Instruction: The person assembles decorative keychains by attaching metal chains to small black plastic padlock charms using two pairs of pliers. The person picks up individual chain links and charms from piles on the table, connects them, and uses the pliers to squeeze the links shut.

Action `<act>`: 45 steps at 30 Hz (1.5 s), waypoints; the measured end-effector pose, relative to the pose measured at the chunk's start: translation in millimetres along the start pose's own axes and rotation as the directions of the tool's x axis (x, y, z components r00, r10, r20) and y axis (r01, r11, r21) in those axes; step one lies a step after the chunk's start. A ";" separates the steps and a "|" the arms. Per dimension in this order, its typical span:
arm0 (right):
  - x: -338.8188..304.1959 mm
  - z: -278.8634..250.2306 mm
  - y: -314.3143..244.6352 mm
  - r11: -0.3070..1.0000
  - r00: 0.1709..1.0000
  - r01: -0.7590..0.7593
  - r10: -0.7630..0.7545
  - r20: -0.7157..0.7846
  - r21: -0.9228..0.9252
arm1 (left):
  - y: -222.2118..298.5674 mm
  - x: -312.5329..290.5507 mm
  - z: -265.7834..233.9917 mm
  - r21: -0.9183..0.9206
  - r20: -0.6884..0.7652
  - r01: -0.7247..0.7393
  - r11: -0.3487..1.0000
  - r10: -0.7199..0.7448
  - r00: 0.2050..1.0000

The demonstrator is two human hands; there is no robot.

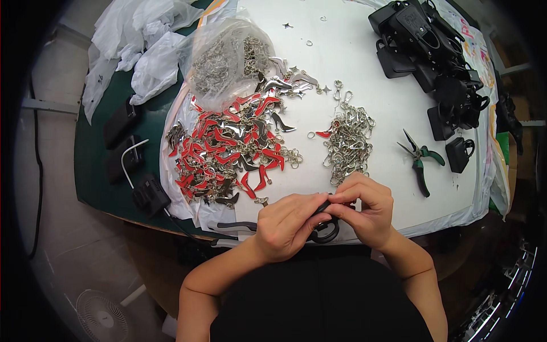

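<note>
Close to the table's front edge, my left hand (286,224) and my right hand (364,208) meet with fingers pinched together. Between them is a small black bag with a curved loop handle (326,232), mostly hidden by the fingers. A bit of red shows beside my right fingers, too small to make out. Just beyond my right hand lies a heap of silver snap-hook clasps and rings (350,145). Ahead of my left hand spreads a pile of red, black and silver high-heel shoe charms (228,151). A grey-handled tool (232,226) lies beside my left hand.
Green-handled needle-nose pliers (420,162) lie open at the right, near a stack of small black bags (421,51). A clear plastic bag of silver hardware (228,62) sits behind the charms. Crumpled white plastic (154,51) and black devices (149,192) lie at the left.
</note>
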State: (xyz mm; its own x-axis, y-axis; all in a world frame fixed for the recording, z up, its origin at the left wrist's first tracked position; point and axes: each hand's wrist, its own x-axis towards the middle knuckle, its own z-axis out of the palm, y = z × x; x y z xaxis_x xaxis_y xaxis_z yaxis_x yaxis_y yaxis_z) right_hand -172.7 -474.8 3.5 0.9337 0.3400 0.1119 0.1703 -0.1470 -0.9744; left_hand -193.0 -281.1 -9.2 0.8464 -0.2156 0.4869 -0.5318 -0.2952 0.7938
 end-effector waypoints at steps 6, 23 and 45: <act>5.1 -7.1 -17.7 0.815 0.911 -0.413 0.358 0.206 0.407 | -2.1 -0.1 -8.5 -0.204 0.089 0.177 0.963 -0.162 0.983; -4.8 5.5 -23.5 0.979 0.986 0.131 -0.145 -0.085 -0.156 | 5.3 4.3 -6.4 0.161 -0.021 -0.213 0.964 0.219 0.976; 9.0 -24.0 -42.4 0.818 0.906 0.400 -0.284 0.314 -0.413 | 16.8 -55.9 -84.2 0.429 0.437 0.060 0.901 -0.265 0.860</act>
State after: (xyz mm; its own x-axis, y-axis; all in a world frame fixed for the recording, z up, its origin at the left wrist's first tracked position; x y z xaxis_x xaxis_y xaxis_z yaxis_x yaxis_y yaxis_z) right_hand -163.9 -487.8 50.5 0.6987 0.6412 0.3172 0.6428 -0.3681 -0.6718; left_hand -246.9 -195.6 7.6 0.8563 -0.5141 0.0489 -0.4407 -0.6782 0.5881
